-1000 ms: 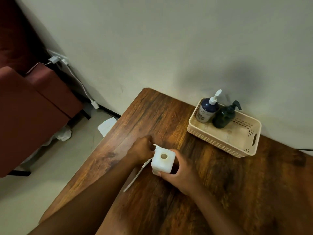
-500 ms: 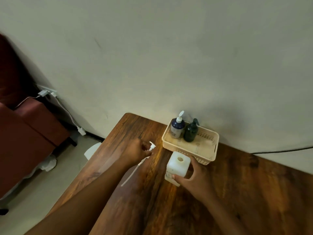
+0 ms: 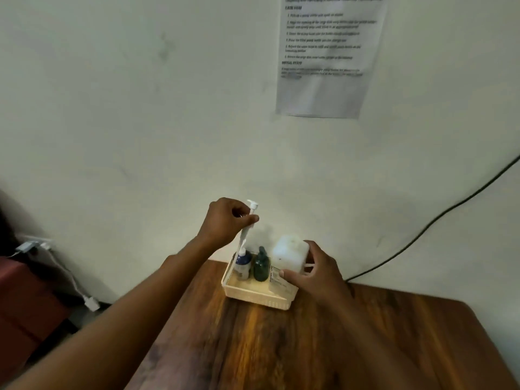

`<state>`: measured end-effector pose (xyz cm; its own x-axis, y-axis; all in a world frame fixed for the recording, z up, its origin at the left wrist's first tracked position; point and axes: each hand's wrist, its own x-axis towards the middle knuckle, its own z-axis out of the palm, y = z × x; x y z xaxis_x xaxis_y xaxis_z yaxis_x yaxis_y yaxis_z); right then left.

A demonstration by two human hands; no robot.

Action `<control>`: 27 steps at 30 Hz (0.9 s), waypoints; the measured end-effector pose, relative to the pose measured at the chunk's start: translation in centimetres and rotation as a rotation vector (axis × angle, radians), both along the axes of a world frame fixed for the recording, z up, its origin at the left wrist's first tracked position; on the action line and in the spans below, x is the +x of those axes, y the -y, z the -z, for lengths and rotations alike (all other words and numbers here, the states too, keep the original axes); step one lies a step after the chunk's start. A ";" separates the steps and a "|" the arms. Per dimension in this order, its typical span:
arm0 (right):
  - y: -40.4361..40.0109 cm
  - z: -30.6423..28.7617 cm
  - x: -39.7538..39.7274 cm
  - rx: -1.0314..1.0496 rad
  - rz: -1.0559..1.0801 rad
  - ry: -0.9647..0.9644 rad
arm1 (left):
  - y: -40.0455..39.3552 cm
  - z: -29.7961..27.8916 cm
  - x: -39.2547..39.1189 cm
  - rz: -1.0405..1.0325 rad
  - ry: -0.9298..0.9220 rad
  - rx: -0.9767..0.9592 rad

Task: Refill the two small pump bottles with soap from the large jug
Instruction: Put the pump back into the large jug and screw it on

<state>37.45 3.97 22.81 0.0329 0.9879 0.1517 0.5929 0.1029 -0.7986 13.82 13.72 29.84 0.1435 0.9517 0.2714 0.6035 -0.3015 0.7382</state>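
Observation:
A cream plastic basket (image 3: 254,297) stands at the table's far edge by the wall. In its left part stand a dark blue pump bottle (image 3: 243,263) and a dark green pump bottle (image 3: 261,264). My right hand (image 3: 316,273) grips the white square jug (image 3: 289,253), held at the basket's right end. My left hand (image 3: 228,220) holds a white pump head with a long tube (image 3: 247,226) upright above the blue bottle. Whether the tube's lower end touches that bottle is unclear through the blur.
The wooden table (image 3: 281,347) reaches toward me. A printed sheet (image 3: 323,56) hangs on the wall above. A black cable (image 3: 439,218) runs down the wall at right. A white charger cable (image 3: 67,277) and a dark red seat (image 3: 17,299) are at left.
Both hands have moved away from me to the basket. The right hand carried the jug to the basket's right end. The left hand raised the pump head upright over the blue bottle.

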 end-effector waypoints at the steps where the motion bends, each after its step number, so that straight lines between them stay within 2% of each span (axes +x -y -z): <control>1: 0.0 -1.3 0.4 0.024 -0.001 -0.002 | 0.0 -1.5 0.6 0.004 0.018 0.018; 8: 0.1 -9.1 2.7 0.177 0.035 -0.033 | 0.7 -11.7 3.8 0.046 0.161 0.141; 14: 0.5 -13.5 3.7 0.277 0.052 -0.047 | 1.7 -17.7 5.3 0.077 0.250 0.245; 20: 1.0 -15.4 3.9 0.310 0.057 -0.040 | 2.5 -22.5 6.1 0.090 0.297 0.350; 27: 1.4 -14.5 3.4 0.293 0.035 0.000 | 3.3 -27.9 7.8 0.111 0.396 0.469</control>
